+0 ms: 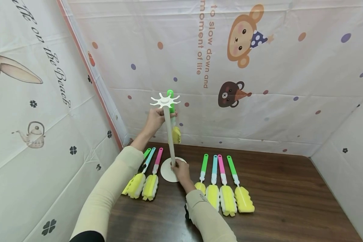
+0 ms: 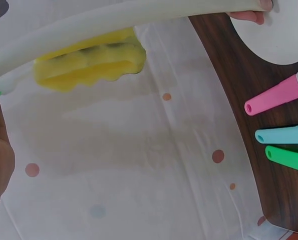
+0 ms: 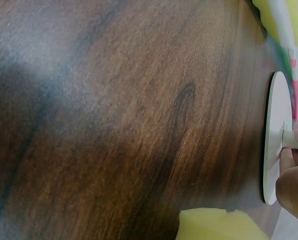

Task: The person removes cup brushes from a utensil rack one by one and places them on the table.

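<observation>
A white stand (image 1: 169,134) rises from a round base (image 1: 166,174) on the table, with a ring of curved hooks (image 1: 164,101) at its top. Just under those hooks, my left hand (image 1: 155,121) holds a sponge brush by its green handle (image 1: 172,109). Its yellow sponge head (image 2: 91,60) hangs down behind the pole, away from the table. The pole partly hides this brush and the fingertips. Low on the pole, right above the base, my right hand (image 1: 183,172) grips the stand; in the right wrist view, fingers (image 3: 287,161) curl round the pole's foot.
Left of the base lie several sponge brushes (image 1: 150,187) with pink, blue and green handles. To its right is another row of brushes (image 1: 228,200), partly covered by my right sleeve. The brown wooden table (image 1: 290,198) meets printed white cloth walls (image 1: 278,127) behind and at the sides.
</observation>
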Demonstrator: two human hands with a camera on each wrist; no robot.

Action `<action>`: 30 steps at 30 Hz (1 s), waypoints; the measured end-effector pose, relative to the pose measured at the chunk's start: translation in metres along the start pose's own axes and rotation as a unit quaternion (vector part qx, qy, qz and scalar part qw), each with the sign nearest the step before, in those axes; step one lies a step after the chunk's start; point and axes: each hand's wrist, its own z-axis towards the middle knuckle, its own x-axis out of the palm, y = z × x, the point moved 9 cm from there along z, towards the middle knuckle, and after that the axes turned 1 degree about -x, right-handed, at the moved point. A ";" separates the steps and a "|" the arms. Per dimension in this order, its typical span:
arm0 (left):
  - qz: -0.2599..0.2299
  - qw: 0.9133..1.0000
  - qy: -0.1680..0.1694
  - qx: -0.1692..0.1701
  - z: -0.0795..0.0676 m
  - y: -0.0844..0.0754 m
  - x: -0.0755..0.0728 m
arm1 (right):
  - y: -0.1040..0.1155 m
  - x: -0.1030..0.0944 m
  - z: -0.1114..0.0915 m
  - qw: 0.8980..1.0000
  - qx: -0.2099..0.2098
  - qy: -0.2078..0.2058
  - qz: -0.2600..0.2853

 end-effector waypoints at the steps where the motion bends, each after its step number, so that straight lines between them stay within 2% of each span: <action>1: 0.000 1.000 -0.004 -0.001 0.001 0.001 0.000 | 0.000 0.000 0.000 1.000 0.001 0.000 0.001; 8: 0.016 0.999 -0.044 0.002 0.005 0.000 -0.008 | 0.002 -0.001 -0.001 1.000 0.002 0.003 0.007; 15: 0.035 0.997 -0.059 0.018 0.001 0.003 -0.013 | 0.002 -0.001 -0.001 1.000 0.001 0.003 0.004; 25: 0.021 0.997 -0.073 -0.024 -0.010 0.026 -0.025 | 0.000 0.001 -0.002 1.000 0.010 0.007 0.006; 30: 0.036 0.996 -0.078 -0.027 -0.018 0.033 -0.033 | 0.002 0.000 -0.002 1.000 0.001 -0.003 0.001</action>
